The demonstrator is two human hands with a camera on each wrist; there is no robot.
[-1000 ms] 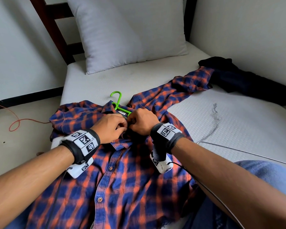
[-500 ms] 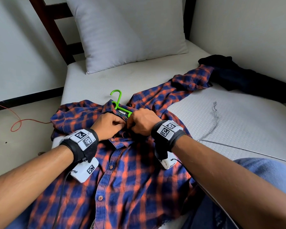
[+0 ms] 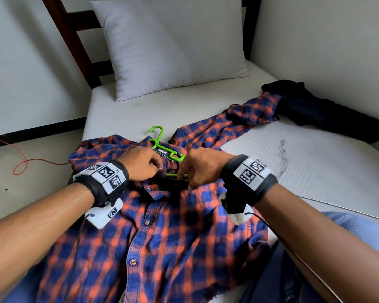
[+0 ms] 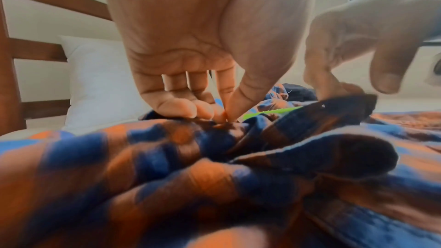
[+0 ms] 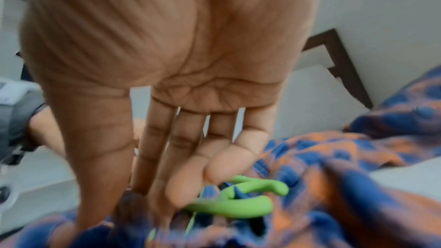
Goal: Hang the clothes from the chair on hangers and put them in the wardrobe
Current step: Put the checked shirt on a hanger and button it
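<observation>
An orange-and-blue plaid shirt [image 3: 166, 237] lies front up on the bed. A green plastic hanger [image 3: 160, 141] sits inside its collar with the hook poking out above. My left hand [image 3: 155, 169] pinches the shirt's front edge by the top button, thumb against fingertips [image 4: 222, 118]. My right hand [image 3: 184, 176] is just right of it. Its fingers [image 5: 167, 186] are nearly straight and reach down onto the collar beside the hanger [image 5: 238, 206]. From the left wrist, its fingertips [image 4: 334, 88] rest on a raised collar flap, the thumb hanging free.
A white pillow [image 3: 171, 47] leans on the dark wooden headboard [image 3: 70, 40]. A dark garment [image 3: 315, 110] lies at the far right by the wall, touching the shirt's sleeve. A thin metal rod [image 3: 337, 207] crosses the mattress [image 3: 315, 167]. A red cable [image 3: 22, 165] loops on the floor at the left.
My hands were pressed together at the collar; now they have drawn apart, uncovering more of the green hanger. The right fingers have straightened while the left keeps its pinch.
</observation>
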